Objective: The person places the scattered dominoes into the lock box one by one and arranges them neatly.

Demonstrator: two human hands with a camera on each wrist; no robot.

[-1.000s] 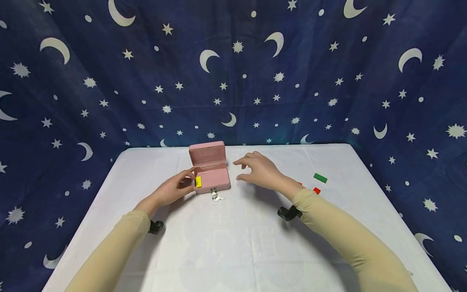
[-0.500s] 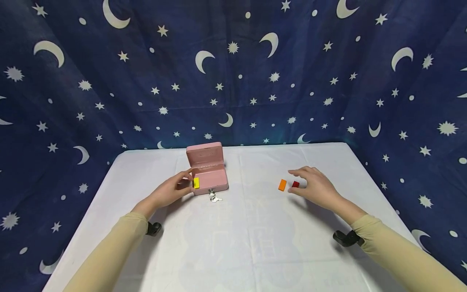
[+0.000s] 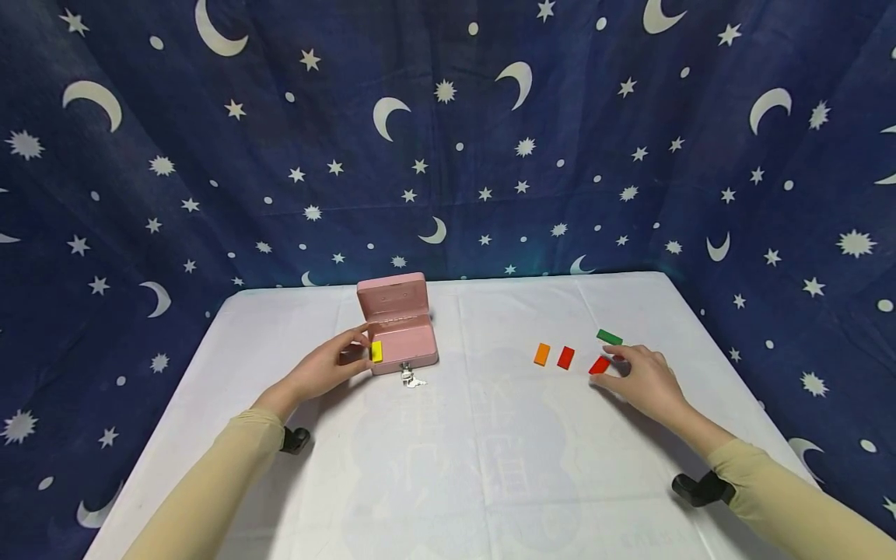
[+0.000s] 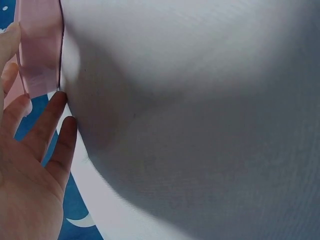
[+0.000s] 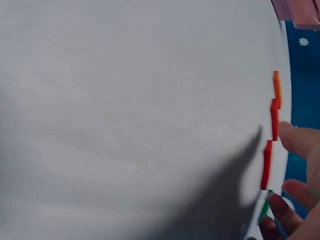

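Observation:
A pink metal cash box [image 3: 411, 339] stands with its lid raised; a yellow block [image 3: 376, 351] lies inside at its left end. My left hand [image 3: 323, 367] rests against the box's left side, thumb near the front corner and index finger at the rim farther back; in the left wrist view the other fingers reach out fairly straight. My right hand [image 3: 645, 383] hovers at a red block [image 3: 600, 365], thumb and forefinger apart on either side of it. The right wrist view has the thumb [image 5: 295, 137] spread away from the blocks.
Left of the right hand lie an orange block [image 3: 542, 355] and another red block [image 3: 565, 358]. A green block [image 3: 610, 337] sits just behind the right fingers. Keys [image 3: 411, 379] hang from the box's front lock. A dark starry cloth [image 3: 448, 187] rises behind the white table [image 3: 434, 482].
My right hand has moved from beside the box across to the right, past the orange and nearer red blocks, to the farther red one. My left hand has stayed at the box.

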